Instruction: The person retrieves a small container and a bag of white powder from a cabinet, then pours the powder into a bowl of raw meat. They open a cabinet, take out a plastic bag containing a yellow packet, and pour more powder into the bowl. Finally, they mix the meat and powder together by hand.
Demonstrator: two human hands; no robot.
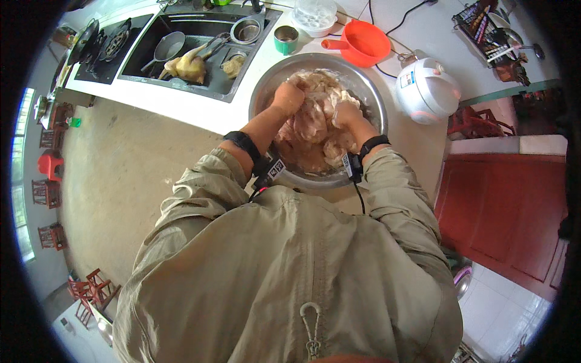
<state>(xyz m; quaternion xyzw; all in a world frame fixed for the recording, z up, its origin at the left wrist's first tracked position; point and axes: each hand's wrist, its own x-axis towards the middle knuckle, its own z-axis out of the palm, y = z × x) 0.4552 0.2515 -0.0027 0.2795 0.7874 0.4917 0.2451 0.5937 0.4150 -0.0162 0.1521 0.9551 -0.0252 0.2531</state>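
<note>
A wide metal basin point(381, 103) stands on the white counter, filled with wet, pale pink raw meat point(310, 124) in soft, folded pieces. Both of my hands are inside the basin. My left hand point(289, 98) is closed on the meat at the far left part of the heap, knuckles up. On the right side of the heap, my right hand point(347, 114) is curled into the meat as well, its fingertips hidden among the pieces. Cloudy liquid shows at the near side of the basin.
Left of the basin is a dark sink point(212, 85) holding a plucked whole bird point(189, 66) and a pan point(169, 46). Behind the basin stand a green mug point(285, 40) and a red dipper point(366, 43). A white rice cooker point(427, 91) sits close on the right.
</note>
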